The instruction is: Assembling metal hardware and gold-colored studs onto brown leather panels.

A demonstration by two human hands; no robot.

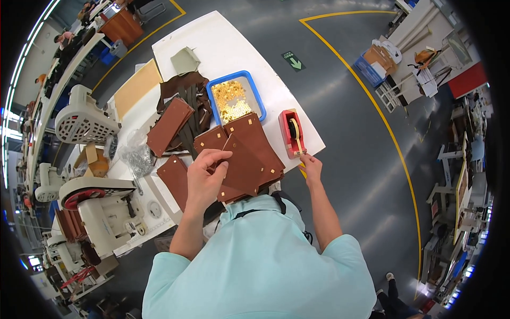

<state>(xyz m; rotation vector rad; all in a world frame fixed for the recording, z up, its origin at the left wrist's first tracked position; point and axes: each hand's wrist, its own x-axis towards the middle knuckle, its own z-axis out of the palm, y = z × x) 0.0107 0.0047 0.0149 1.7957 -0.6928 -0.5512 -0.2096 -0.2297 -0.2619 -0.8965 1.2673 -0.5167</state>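
My left hand [206, 178] is over the brown leather pieces [247, 162], its fingers loosely curled, thumb and forefinger a little apart with nothing visible between them. Small gold metal fittings sit near the corners of these stacked pieces. At the table's right edge stands a red tape dispenser [290, 143] with a roll of pale tape [295, 130]. My right hand [312, 167] pinches the tape's end at the dispenser's near tip. Behind the leather stack, a blue-rimmed tray [261, 98] holds many small gold fittings.
More brown leather pieces [170, 126] and dark strips [188, 135] lie left of the tray. A clear plastic bag [137, 158] is beside them. Sewing machines [109, 220] line the left side. A grey-green block [185, 60] rests toward the white table's far end [212, 32].
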